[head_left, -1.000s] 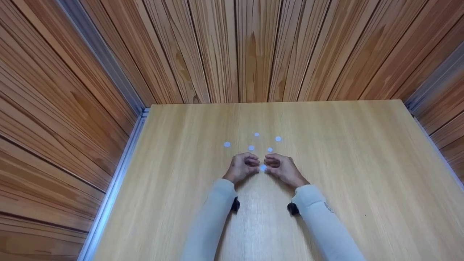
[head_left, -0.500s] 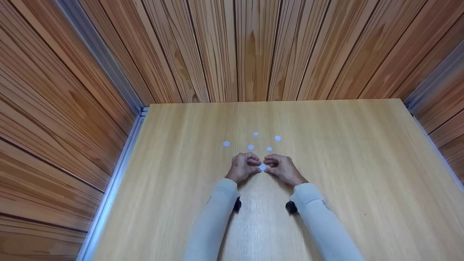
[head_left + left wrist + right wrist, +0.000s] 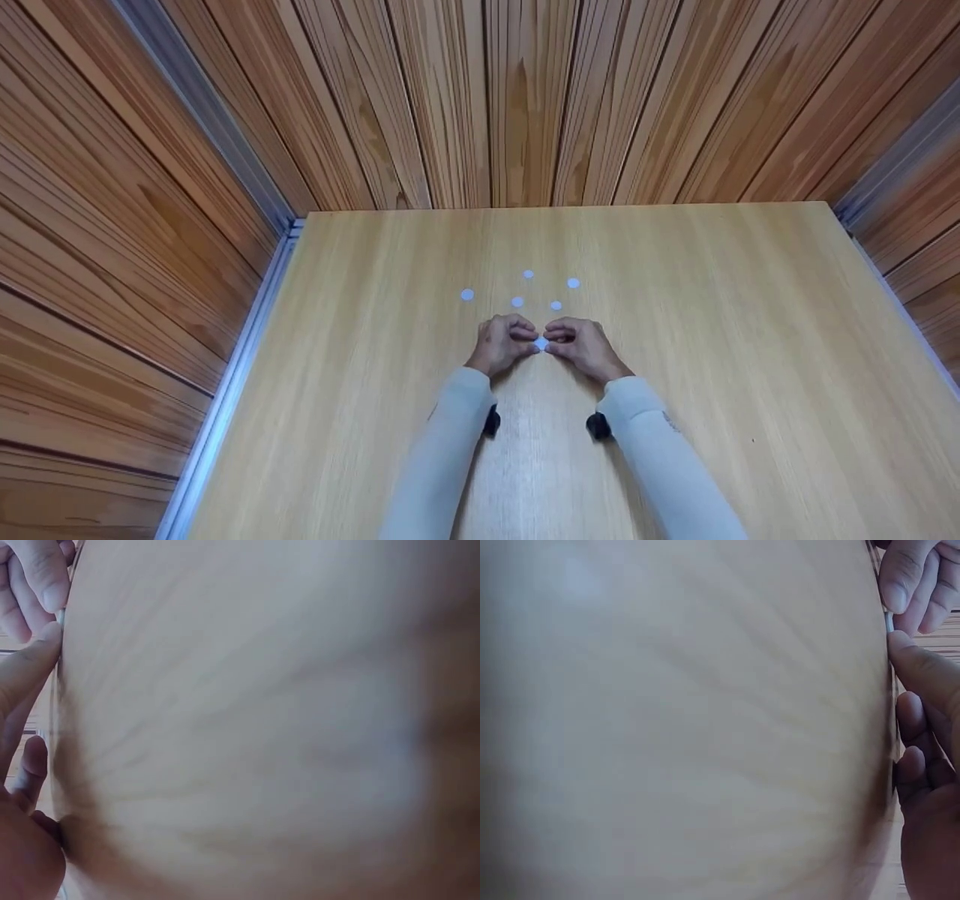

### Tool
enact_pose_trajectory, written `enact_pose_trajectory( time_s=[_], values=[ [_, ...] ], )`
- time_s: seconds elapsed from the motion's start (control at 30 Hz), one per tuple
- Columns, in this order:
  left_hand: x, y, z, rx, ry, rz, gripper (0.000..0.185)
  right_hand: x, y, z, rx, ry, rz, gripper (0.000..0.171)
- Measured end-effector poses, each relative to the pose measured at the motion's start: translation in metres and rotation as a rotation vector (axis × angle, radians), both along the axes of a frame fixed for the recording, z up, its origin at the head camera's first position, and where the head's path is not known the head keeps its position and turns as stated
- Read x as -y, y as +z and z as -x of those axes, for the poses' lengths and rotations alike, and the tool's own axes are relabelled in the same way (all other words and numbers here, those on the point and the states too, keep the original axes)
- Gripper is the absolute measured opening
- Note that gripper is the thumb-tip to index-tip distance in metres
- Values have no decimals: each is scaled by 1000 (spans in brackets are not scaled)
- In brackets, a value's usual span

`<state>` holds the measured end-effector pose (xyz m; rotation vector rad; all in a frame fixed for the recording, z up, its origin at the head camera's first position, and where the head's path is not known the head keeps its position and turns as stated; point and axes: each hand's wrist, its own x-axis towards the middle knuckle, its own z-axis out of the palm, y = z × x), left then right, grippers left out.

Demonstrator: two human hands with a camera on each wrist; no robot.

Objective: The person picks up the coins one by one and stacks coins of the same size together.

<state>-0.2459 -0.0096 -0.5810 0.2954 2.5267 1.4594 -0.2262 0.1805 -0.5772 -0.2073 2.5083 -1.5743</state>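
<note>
Disc (image 3: 541,343) seemingly pinched between both hands.

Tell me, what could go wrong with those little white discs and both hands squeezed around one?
The disc pinched between the left hand and the right hand looks thin and flat, so it might slip from the fingers. If it drops, it could land among the five loose discs just beyond the hands and be mixed up. A knuckle could also nudge the nearest disc.

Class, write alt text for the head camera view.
Two hands, left hand and right hand, meet over a small pale disc on a wooden table. Five more discs lie just beyond, before wood-panelled walls.
</note>
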Motion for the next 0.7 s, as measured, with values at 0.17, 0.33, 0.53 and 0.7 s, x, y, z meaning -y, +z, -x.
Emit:
enact_pose_trajectory(
  time_s=[0.17,0.33,0.53,0.7],
  values=[
    [0,-1,-1,-12,1,-20,21,1,0,-1,-14,-7,20,26],
    [2,-3,-3,-8,-2,-40,20,2,-1,-3,-15,5,34,26],
    [6,-2,-4,82,-4,-171,21,3,-2,-6,-27,31,15,26],
    [10,-2,-4,127,1,-242,20,6,-1,-7,-35,31,1,24]
  ],
)
